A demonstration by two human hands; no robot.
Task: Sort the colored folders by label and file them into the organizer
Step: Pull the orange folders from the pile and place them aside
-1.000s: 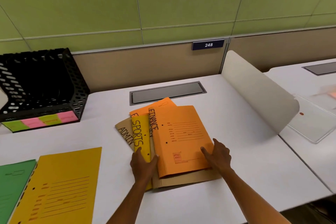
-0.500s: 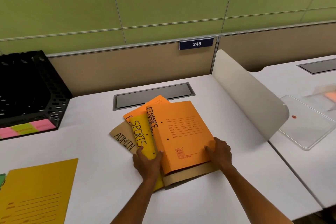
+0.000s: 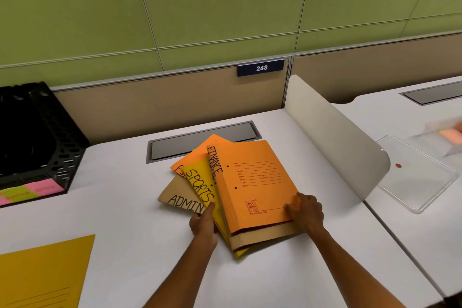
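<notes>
A fanned stack of folders lies mid-desk. On top is an orange folder [image 3: 252, 182] marked FINANCE along its spine. Under it show a yellow folder [image 3: 198, 182] marked SPORTS, a brown folder [image 3: 180, 197] marked ADMIN and a second orange folder [image 3: 197, 152]. My left hand [image 3: 203, 222] grips the stack's near left edge, thumb on the yellow folder. My right hand [image 3: 303, 212] holds the stack's near right corner, fingers on the top orange folder. The black mesh organizer [image 3: 50, 137] stands at the far left, with pink and green labels [image 3: 30, 192] along its front.
A loose yellow folder [image 3: 42, 272] lies at the near left. A grey cable hatch [image 3: 202, 140] sits behind the stack. A white curved divider [image 3: 335, 137] bounds the desk on the right; beyond it lies a clear plastic sheet [image 3: 415, 175].
The view has swung right, so the organizer and the loose yellow folder slid left and the green folder left the frame. Both hands keep their hold; the stack's near edge has risen a little.
</notes>
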